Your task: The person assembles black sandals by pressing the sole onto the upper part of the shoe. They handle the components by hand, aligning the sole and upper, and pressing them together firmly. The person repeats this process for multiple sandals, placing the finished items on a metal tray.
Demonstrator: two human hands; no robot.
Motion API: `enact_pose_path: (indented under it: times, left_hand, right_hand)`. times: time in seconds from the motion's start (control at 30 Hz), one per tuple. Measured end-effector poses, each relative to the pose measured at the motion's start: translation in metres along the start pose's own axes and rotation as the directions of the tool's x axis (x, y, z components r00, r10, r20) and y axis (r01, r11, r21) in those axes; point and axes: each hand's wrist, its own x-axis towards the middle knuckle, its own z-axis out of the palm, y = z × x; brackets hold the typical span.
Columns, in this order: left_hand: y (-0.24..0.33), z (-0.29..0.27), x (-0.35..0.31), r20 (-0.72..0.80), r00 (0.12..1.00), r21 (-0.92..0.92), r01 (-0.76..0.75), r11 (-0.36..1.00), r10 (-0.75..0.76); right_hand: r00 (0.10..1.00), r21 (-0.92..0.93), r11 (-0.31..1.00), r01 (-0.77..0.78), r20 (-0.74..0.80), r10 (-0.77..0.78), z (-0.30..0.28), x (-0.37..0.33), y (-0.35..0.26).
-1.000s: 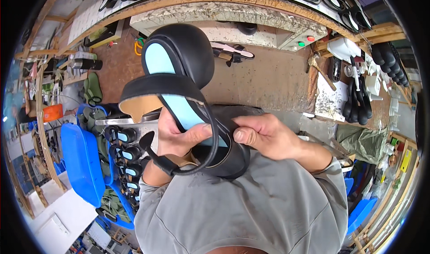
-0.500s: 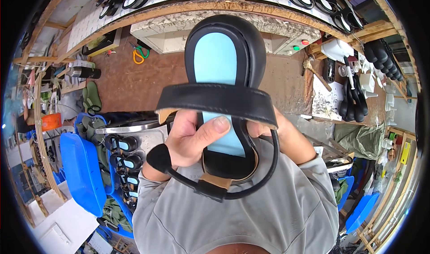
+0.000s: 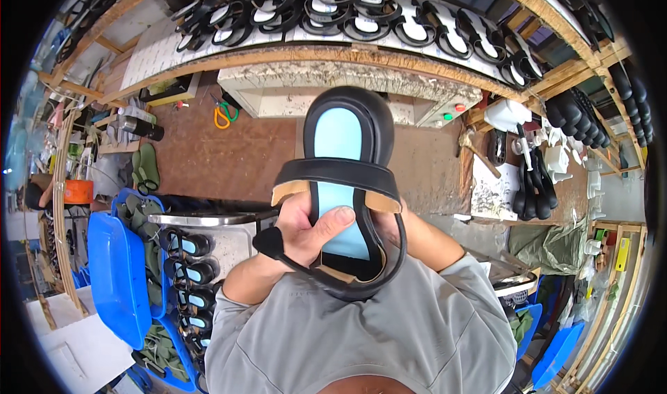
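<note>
Between my two hands is a black sandal (image 3: 375,123), its toe pointing away from me and its light blue insole facing up. A wide black strap arches across it, and a thin ankle strap loops round the heel end with a rounded tab at the left. My left hand (image 3: 313,224) grips the sandal from the left, thumb lying on the insole below the wide strap. On the other side my right hand (image 3: 390,227) holds the sandal's edge, its fingers mostly hidden behind the sole and strap.
Sandals (image 3: 415,29) line a shelf beyond the brown worktable (image 3: 201,144). Orange and green scissors (image 3: 224,111) and a hammer (image 3: 479,151) lie on the table. A box (image 3: 278,92) with red and green buttons stands under the shelf. Blue bins (image 3: 118,276) and more sandals sit at left.
The sandal and both hands appear lower and smaller, farther from my head. My view has tilted up, showing more of the shelf. Both hands keep their hold.
</note>
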Motion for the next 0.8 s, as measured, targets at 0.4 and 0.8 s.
enact_pose_path:
  times: [0.4, 0.8]
  left_hand:
    - [0.026, 0.009, -0.003, 0.039, 0.986, 0.196, -0.169, 0.966, 0.164]
    - [-0.007, -0.006, 0.024, -0.059, 0.989, -0.281, -0.148, 0.948, 0.137]
  right_hand:
    - [0.935, -0.218, 0.932, 0.289, 0.272, -0.227, 0.018, 0.012, -0.042]
    - [0.697, -0.511, 0.48, 0.713, 0.445, -0.562, 0.028, 0.005, -0.066]
